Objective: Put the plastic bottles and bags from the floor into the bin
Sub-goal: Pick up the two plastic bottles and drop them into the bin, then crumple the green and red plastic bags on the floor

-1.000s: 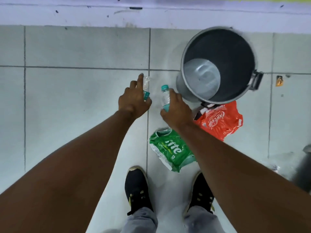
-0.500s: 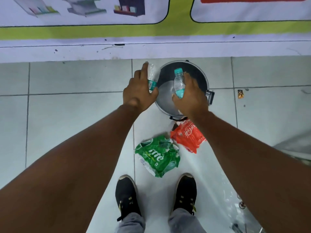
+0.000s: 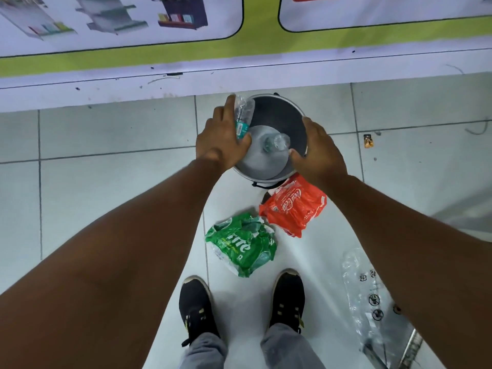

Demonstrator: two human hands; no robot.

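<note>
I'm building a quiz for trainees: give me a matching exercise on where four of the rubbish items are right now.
Things:
1. labelled bottle
2. bare bottle
3. green bag
4. red bag

Places:
A. floor, beside the bin
B. floor, in front of the shoes
C. in the left hand
D. inside the bin

Pairs: 1-C, 2-D, 3-B, 4-A

1. The left hand (image 3: 222, 137) grips a clear bottle (image 3: 242, 115) over the bin's (image 3: 298, 113) left rim.
2. The right hand (image 3: 319, 153) is spread empty over the right rim.
3. A second bottle (image 3: 277, 143) shows inside the bin.
4. A green bag (image 3: 241, 246) and a red bag (image 3: 292, 206) lie on the floor (image 3: 119, 187).
</note>
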